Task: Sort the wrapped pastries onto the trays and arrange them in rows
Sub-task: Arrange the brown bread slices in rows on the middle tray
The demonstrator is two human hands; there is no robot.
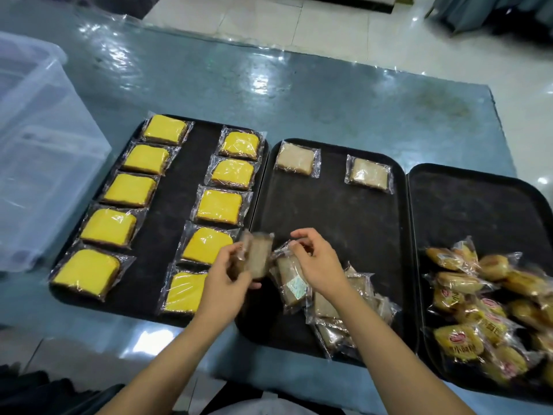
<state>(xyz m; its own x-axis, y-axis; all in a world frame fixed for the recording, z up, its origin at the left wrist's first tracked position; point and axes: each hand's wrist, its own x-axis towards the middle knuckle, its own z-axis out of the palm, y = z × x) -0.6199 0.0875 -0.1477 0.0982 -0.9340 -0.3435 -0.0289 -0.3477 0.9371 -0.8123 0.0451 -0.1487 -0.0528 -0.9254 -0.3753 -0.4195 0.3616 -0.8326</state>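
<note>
Three black trays lie side by side. The left tray (pixel 191 181) carries two rows of wrapped yellow cakes (pixel 220 206). On the middle tray (pixel 332 211) two wrapped brown cakes (pixel 294 159) lie at the far end, and a loose heap of the same brown cakes (pixel 338 307) sits at the near end. My left hand (pixel 224 283) holds one brown cake (pixel 254 259) lifted and tilted over the gap between the trays. My right hand (pixel 317 262) pinches the wrapper of another brown cake (pixel 291 280) at the top of the heap.
The right tray (pixel 478 205) holds a heap of wrapped golden buns (pixel 484 304) at its near end. A clear plastic bin (pixel 39 151) stands left of the trays. The table (pixel 269 94) has a glossy blue cover, with white floor tiles beyond.
</note>
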